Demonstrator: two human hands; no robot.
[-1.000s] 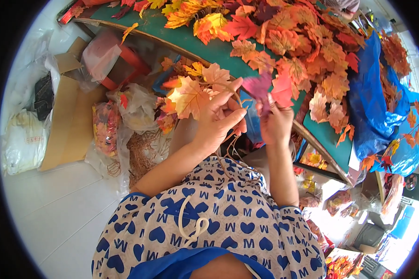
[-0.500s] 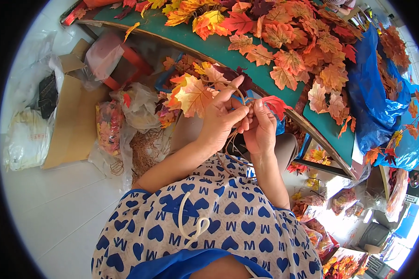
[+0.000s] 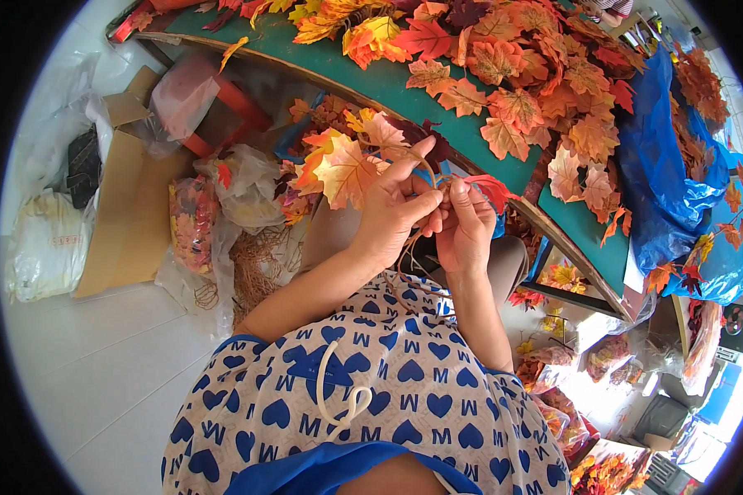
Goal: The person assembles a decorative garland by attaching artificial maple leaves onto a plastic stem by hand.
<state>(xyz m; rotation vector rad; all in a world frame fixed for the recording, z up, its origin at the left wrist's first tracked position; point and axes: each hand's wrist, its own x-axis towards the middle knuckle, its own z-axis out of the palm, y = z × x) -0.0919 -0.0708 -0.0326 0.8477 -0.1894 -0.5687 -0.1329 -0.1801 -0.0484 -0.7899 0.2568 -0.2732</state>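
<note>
My left hand (image 3: 388,213) is closed around a thin tan vine stem (image 3: 423,163) of an artificial autumn leaf garland. Its thumb and fingers pinch the stem close to my right hand (image 3: 466,229), whose thumb and fingertips are also closed on the vine. A yellow-orange maple leaf (image 3: 344,171) hangs off the garland beside my left hand, with a dark maroon leaf (image 3: 437,147) behind the fingers. By my right fingertips sits a red leaf (image 3: 493,191). Loose loops of stem trail below both hands toward my lap. The exact pinch point is partly hidden by the fingers.
Just beyond my hands runs the wooden edge of a green-topped table (image 3: 305,62), heaped with orange leaves (image 3: 516,107). A blue plastic bag (image 3: 660,157) lies at its right. On the left stand a cardboard box (image 3: 128,219), a red stool (image 3: 235,115) and clear bags of leaves (image 3: 193,223).
Both hands keep nearly the same place and grip on the vine. My right fingers have shifted slightly, and the red leaf beside them has turned a little.
</note>
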